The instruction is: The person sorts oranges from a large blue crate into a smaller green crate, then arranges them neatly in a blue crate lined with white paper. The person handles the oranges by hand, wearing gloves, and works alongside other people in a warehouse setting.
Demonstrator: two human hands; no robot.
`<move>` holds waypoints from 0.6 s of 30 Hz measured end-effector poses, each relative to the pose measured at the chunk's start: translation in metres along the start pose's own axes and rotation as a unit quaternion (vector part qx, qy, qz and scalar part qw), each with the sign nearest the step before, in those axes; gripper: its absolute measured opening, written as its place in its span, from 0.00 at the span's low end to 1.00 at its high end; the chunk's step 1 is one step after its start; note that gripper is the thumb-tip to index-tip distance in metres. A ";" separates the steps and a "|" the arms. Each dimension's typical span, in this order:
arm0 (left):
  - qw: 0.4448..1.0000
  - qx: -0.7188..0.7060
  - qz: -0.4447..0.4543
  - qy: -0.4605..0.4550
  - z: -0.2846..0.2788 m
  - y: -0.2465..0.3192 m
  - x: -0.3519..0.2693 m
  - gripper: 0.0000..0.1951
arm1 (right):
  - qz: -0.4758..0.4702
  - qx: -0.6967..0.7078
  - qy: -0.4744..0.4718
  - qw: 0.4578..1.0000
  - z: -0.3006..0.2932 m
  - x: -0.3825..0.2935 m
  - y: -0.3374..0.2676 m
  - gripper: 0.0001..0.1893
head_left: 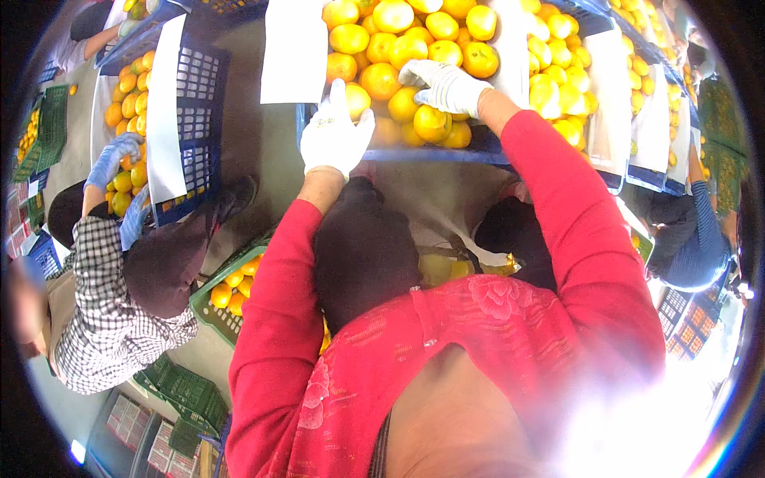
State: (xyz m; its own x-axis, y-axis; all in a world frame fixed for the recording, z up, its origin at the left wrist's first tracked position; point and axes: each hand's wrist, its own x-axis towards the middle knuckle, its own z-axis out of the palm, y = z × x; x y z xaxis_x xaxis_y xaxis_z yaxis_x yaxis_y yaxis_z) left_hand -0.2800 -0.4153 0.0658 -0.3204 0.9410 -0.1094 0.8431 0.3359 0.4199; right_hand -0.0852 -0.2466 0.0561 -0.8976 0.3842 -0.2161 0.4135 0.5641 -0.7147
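Note:
My left hand (336,136), in a white knit glove, is at the front left of a blue plastic crate (436,156) filled with orange citrus fruit (382,80). Its index finger and thumb are spread beside a yellow-orange fruit (357,100), with no firm grip visible. My right hand (451,88), gloved in white with thin stripes, reaches over the fruit from the right. Its fingers curl down above an orange fruit (403,104); whether they grip it is hidden. A blurred orange patch shows between the hands, near the crate's front rim.
White paper (294,54) hangs over the crate's left side. More paper-lined fruit crates (559,77) continue rightward. At left, a person in a checked shirt (98,257) has blue-gloved hands in another crate (200,113). A green crate of fruit (230,299) stands by my left arm.

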 end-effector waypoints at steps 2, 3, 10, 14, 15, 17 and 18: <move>1.000 0.002 -0.005 -0.016 0.000 0.001 -0.001 0.39 | 0.023 0.004 -0.030 0.999 0.001 0.001 0.002 0.21; 1.000 0.000 0.000 -0.014 -0.001 0.002 -0.002 0.39 | 0.047 0.020 -0.025 0.998 0.002 0.000 0.002 0.22; 1.000 0.014 0.001 -0.007 -0.002 0.003 0.000 0.39 | 0.083 0.064 0.042 0.994 0.019 0.002 -0.012 0.24; 0.999 -0.013 -0.018 -0.027 0.000 0.001 0.001 0.39 | -0.138 -0.047 0.068 0.987 0.019 0.006 -0.012 0.23; 1.000 -0.001 -0.008 -0.018 0.000 0.001 0.000 0.39 | -0.063 0.001 0.056 0.996 0.018 0.004 -0.012 0.23; 1.000 0.022 0.012 0.002 0.001 0.002 -0.001 0.39 | 0.083 0.086 -0.044 0.992 0.016 0.001 -0.010 0.24; 1.000 0.019 0.010 0.003 0.001 0.002 -0.002 0.39 | 0.047 0.039 0.019 0.998 0.017 -0.001 -0.009 0.23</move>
State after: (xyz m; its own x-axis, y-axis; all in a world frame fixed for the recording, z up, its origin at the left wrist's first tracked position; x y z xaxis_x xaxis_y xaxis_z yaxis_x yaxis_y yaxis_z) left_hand -0.2769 -0.4160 0.0657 -0.3065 0.9471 -0.0955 0.8648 0.3190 0.3877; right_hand -0.0910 -0.2644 0.0513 -0.8488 0.4602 -0.2604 0.4808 0.4667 -0.7423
